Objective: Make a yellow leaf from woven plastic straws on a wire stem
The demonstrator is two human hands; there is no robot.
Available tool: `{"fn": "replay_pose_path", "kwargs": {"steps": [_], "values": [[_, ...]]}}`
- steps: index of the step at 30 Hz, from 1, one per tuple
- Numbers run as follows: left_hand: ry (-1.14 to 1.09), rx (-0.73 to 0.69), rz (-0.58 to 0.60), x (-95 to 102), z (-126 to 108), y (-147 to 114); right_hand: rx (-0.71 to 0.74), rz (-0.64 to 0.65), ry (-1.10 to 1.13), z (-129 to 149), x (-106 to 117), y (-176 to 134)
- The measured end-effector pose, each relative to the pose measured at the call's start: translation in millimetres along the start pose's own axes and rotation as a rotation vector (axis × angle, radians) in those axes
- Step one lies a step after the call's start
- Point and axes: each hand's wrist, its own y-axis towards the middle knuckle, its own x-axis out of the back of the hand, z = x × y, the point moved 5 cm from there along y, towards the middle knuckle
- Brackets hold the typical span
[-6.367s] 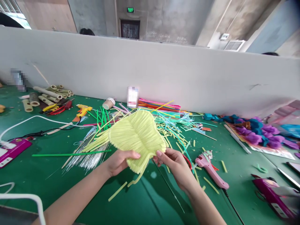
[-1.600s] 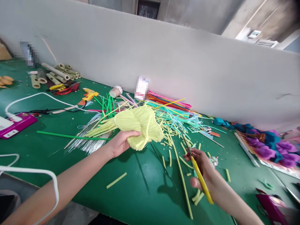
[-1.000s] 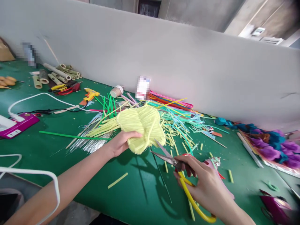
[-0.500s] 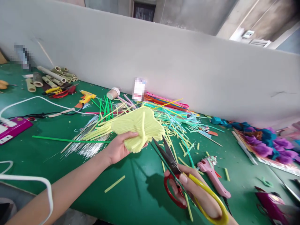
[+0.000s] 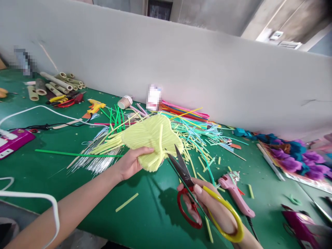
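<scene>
My left hand [image 5: 135, 160] grips a pale yellow leaf-shaped piece [image 5: 147, 135] built of fuzzy pipe-cleaner-like strips, thumb on top and the other fingers beneath. A raised strip runs down its front face. In my right hand [image 5: 207, 200] are scissors [image 5: 183, 169] with one red and one yellow handle loop. Their blades are parted, tips at the lower right edge of the yellow piece, by a small loose strip end. A thin dark green stem [image 5: 198, 204] runs alongside the scissors, past my right fingers; where it attaches is hidden.
Yellow strip bundles [image 5: 109, 143] and cut bits [image 5: 192, 148] lie behind the piece. A pink glue gun [image 5: 236, 193] rests at right, a yellow glue gun [image 5: 95, 105] at back left. Purple power strips [image 5: 22, 141] and a white cable [image 5: 52, 204] sit at left. Bamboo tubes [image 5: 62, 83] stand by the grey partition [image 5: 166, 62].
The scissors have shifted slightly left and up, their tips now over the edge of the yellow piece. The yellow piece has tilted a little in my left hand.
</scene>
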Motion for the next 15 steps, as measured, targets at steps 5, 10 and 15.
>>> {"fn": "replay_pose_path", "kwargs": {"steps": [5,10,15], "values": [[0.022,-0.007,-0.011,1.8,3,0,0.058,0.084,-0.051,5,-5,9],[0.039,-0.037,-0.012,2.9,3,0,0.1,0.2,-0.017,4,-11,16],[0.061,-0.042,0.025,1.4,2,0,0.146,0.169,-0.078,0,-7,17]]}}
